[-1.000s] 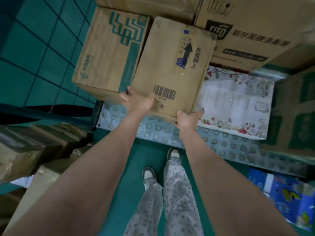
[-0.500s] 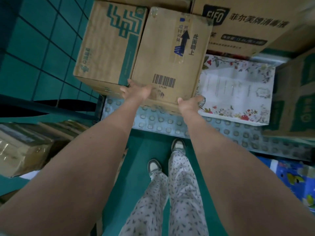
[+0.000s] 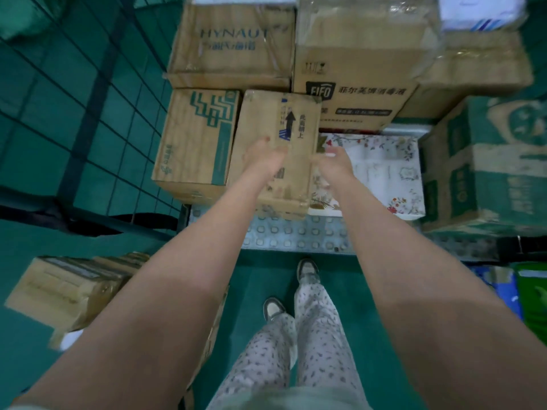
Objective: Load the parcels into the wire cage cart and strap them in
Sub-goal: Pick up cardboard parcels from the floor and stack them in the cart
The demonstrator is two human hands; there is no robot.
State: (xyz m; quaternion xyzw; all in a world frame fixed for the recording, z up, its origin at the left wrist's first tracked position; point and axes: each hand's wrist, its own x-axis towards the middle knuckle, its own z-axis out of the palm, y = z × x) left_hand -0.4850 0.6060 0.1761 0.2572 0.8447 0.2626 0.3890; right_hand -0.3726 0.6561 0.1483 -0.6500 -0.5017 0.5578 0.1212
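We risk jamming the arrow-marked carton (image 3: 296, 184) crooked against the green-printed carton (image 3: 195, 143) left of our hands (an uneven push would do it). Plain brown, taped and barcoded, it sits under both hands. Our left hand (image 3: 266, 156) lies flat on it, fingers straight; our right hand (image 3: 336, 162) is at its right edge, grip too blurred to tell.

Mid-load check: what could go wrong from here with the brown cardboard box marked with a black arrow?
The brown cardboard box with the black arrow seems to overlap the flat white floral parcel on its right, so it may sit tilted and shift before strapping.
The right hand is at that seam; fingers might get pinched if the box drops or slides.
The left hand seems only to lie on top, giving little control.
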